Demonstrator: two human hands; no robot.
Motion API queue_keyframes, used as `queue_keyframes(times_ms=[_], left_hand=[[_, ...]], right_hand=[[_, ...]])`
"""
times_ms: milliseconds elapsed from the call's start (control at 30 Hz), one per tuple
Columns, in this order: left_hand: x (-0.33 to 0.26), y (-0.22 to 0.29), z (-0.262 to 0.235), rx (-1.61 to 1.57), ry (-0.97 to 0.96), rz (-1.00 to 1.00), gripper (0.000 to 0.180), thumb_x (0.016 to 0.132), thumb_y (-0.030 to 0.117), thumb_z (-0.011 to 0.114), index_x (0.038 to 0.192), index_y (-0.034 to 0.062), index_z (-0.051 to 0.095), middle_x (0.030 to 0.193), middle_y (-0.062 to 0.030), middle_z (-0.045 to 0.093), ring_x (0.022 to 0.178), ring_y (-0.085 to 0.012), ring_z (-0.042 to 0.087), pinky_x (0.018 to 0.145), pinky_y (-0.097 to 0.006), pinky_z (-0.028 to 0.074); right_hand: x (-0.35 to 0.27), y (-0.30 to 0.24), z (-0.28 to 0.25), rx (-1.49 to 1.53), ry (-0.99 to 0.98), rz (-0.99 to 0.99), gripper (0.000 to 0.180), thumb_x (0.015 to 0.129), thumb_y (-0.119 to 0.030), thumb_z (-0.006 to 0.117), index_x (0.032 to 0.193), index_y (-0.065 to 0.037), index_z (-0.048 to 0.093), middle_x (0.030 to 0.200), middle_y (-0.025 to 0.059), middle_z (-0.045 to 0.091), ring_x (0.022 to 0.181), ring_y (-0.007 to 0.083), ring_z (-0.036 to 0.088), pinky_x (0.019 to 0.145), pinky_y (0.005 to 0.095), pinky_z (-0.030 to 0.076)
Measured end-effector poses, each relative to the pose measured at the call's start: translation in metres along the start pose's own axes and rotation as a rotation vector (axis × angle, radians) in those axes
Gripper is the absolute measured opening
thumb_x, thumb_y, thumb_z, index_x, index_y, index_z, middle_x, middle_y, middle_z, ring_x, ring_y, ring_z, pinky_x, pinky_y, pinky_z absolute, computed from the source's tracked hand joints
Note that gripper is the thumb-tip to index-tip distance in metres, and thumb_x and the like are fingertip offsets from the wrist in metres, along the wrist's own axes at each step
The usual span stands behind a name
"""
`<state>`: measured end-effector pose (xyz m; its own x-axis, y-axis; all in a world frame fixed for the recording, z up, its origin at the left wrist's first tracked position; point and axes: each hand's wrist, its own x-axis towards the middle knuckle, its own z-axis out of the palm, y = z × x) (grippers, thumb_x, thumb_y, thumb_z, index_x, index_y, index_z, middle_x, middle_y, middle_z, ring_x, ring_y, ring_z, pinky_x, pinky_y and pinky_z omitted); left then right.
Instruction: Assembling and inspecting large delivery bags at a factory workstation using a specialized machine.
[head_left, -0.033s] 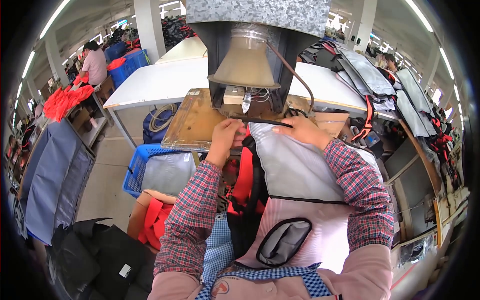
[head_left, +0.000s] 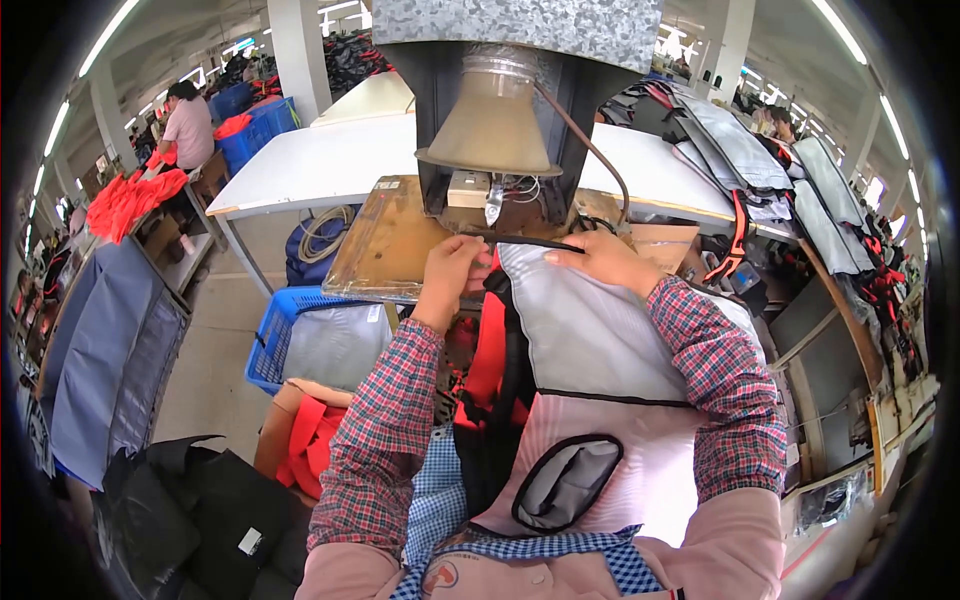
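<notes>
— Galvanised grey metal fills the top of our view: a big machine housing [head_left: 520,25] with a tan cone-shaped hood [head_left: 490,125] hanging under it. What sits below that?

— We see a worn wooden work board [head_left: 385,245] under the hood, and behind it a long white table [head_left: 320,160] running off to our left. On the floor to our left there is a blue plastic crate [head_left: 275,335] with grey fabric in it, and nearer to us an open cardboard box [head_left: 290,425] holding red straps.

— And the piece we are handling?

— It is a light grey and pink fabric panel [head_left: 610,380] with black piping and an oval mesh pocket, spread from our lap up to the machine. Red straps [head_left: 487,350] and black webbing run down beside its left edge. Its top edge lies right at the foot of the hood, where a black trim strip [head_left: 525,241] crosses it.

— How do our hands stand?

— Apart, one at each end of that top edge. Our left hand [head_left: 450,268] is curled closed on the panel's upper left corner, by the red straps. Our right hand [head_left: 600,262] lies over the upper right part of the panel, fingers pressing the black trim — we cannot tell whether it pinches the trim or only holds it flat.

— Anything else around us?

— Finished grey panels [head_left: 740,150] hang in a row at our right, and far off at the left a person in a pink top [head_left: 187,125] works by red fabric [head_left: 125,200].
</notes>
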<state>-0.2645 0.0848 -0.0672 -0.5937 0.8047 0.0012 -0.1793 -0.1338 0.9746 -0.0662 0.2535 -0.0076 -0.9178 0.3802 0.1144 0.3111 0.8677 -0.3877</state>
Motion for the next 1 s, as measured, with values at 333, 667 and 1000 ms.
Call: queue_keyframes(times_ms=[333, 667, 1000], left_hand=[[0.031, -0.005, 0.001, -0.013, 0.031, 0.030, 0.016, 0.091, 0.020, 0.057, 0.093, 0.0060, 0.065, 0.081, -0.0020, 0.066, 0.066, -0.0121, 0.062, 0.056, -0.025, 0.049], [0.050, -0.006, -0.003, -0.038, 0.076, -0.007, 0.016, 0.092, 0.019, 0.057, 0.095, 0.0054, 0.065, 0.081, -0.0026, 0.067, 0.066, -0.0125, 0.063, 0.056, -0.026, 0.050], [0.067, -0.010, -0.004, -0.058, 0.049, 0.065, 0.016, 0.093, 0.017, 0.055, 0.093, 0.0050, 0.065, 0.080, -0.0021, 0.067, 0.065, -0.0104, 0.063, 0.058, -0.024, 0.049]], right_hand=[[0.034, 0.031, 0.009, 0.010, -0.004, 0.047, 0.068, 0.086, -0.066, 0.055, 0.110, -0.004, 0.068, 0.110, 0.0217, 0.065, 0.104, 0.0384, 0.061, 0.092, 0.0405, 0.046], [0.053, 0.024, 0.003, 0.024, -0.096, 0.096, 0.070, 0.084, -0.066, 0.056, 0.113, -0.003, 0.067, 0.116, 0.0218, 0.062, 0.109, 0.0377, 0.059, 0.094, 0.0405, 0.045], [0.060, 0.031, 0.001, 0.027, -0.066, 0.095, 0.077, 0.084, -0.066, 0.057, 0.117, 0.003, 0.063, 0.124, 0.0231, 0.059, 0.116, 0.0373, 0.056, 0.099, 0.0390, 0.043]])
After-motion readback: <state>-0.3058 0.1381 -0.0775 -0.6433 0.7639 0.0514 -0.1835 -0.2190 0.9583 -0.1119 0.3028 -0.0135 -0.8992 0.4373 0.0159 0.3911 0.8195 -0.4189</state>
